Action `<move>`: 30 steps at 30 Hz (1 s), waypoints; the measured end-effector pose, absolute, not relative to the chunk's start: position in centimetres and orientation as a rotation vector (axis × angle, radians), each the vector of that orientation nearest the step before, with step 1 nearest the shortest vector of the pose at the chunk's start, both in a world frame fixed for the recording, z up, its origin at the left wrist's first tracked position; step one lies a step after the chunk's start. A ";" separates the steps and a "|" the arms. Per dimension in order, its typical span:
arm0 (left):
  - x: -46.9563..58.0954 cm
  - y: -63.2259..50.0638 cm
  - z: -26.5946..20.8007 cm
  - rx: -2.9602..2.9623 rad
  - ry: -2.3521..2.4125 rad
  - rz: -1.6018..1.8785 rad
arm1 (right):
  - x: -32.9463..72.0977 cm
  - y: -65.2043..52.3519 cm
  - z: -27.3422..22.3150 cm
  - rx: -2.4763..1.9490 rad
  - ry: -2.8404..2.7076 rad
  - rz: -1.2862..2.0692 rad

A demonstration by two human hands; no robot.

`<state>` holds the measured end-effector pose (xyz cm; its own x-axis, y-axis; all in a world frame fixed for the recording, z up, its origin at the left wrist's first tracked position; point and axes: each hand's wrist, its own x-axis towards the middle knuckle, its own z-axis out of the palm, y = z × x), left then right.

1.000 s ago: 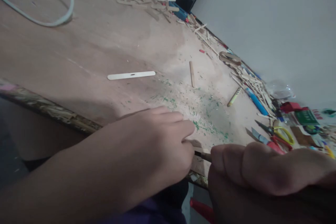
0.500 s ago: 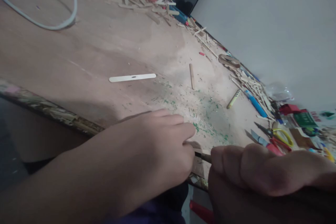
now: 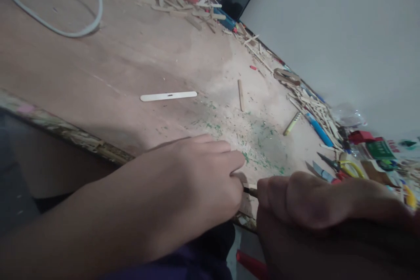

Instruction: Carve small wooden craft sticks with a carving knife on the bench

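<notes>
right hand (image 3: 303, 203) is wrapped round a thin tool (image 3: 252, 192), seemingly light and stiff, best held near its tip; left hand (image 3: 203, 179) is curled, any hold hidden.

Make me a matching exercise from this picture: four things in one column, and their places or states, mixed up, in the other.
1. Right hand
2. Cable loop
3. White stick
4. Green flecks

A. Scattered across the tabletop
B. In the picture's upper left
C. Closed around a thin tool
D. Dark mark midway along it

Pairs: 1-C, 2-B, 3-D, 4-A
</notes>
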<state>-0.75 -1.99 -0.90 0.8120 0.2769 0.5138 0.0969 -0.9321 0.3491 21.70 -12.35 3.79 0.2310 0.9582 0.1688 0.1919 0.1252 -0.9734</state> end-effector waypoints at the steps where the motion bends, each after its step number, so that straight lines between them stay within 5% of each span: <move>1: -0.8 -2.0 -0.9 2.688 0.288 0.819 | 20.9 -11.6 4.0 -1.273 -1.107 0.878; 5: -0.8 -1.9 -1.0 2.713 0.321 0.789 | 19.0 -8.9 4.0 -1.101 -0.751 0.834; 17: -0.6 -2.0 -0.9 2.607 0.403 0.824 | 20.2 -9.1 4.6 -1.074 -1.000 0.974; 24: -0.7 -2.0 0.2 2.741 0.428 0.690 | 21.6 -9.8 5.1 -1.568 -1.397 0.652; 30: -0.2 -1.9 0.8 2.766 0.433 0.650 | 22.3 -11.9 5.8 -1.785 -1.315 0.794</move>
